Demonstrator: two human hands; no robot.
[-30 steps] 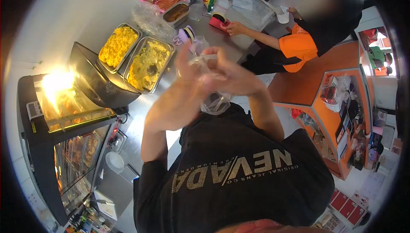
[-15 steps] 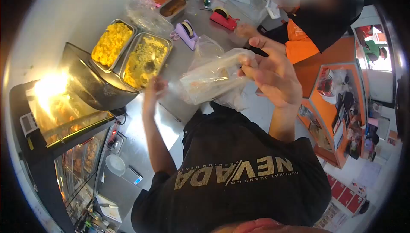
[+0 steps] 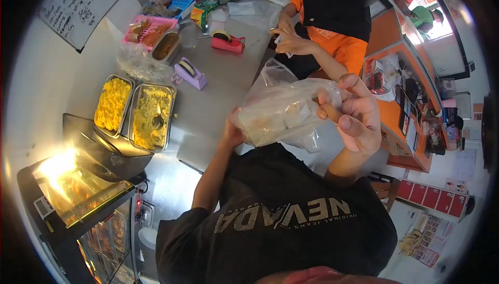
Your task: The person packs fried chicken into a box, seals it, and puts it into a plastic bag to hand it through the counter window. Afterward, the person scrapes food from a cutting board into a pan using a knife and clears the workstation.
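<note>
A clear plastic bag [image 3: 283,112] with a pale package inside, its contents blurred by the film, hangs in front of my chest. My right hand [image 3: 358,115] pinches the bag's right end between curled fingers. At the opposite end, my left hand [image 3: 236,130] grips the bag's left side, its fingers partly hidden by the plastic. Left of my hands are two metal trays: one heaped with yellow food [image 3: 112,103], the other holding less yellow food [image 3: 150,115] and a spoon [image 3: 158,119].
A purple tape dispenser [image 3: 190,74] and a red one [image 3: 227,42] stand on the metal counter [image 3: 208,107]. Pink baskets [image 3: 148,29] sit farther back. A co-worker in orange and black [image 3: 338,13] is across from me. A lit food warmer [image 3: 78,185] is at left.
My left hand has moved right, from beside the trays to the bag's left side. The bag and my right hand have shifted right in view. The co-worker's hands are now together.
</note>
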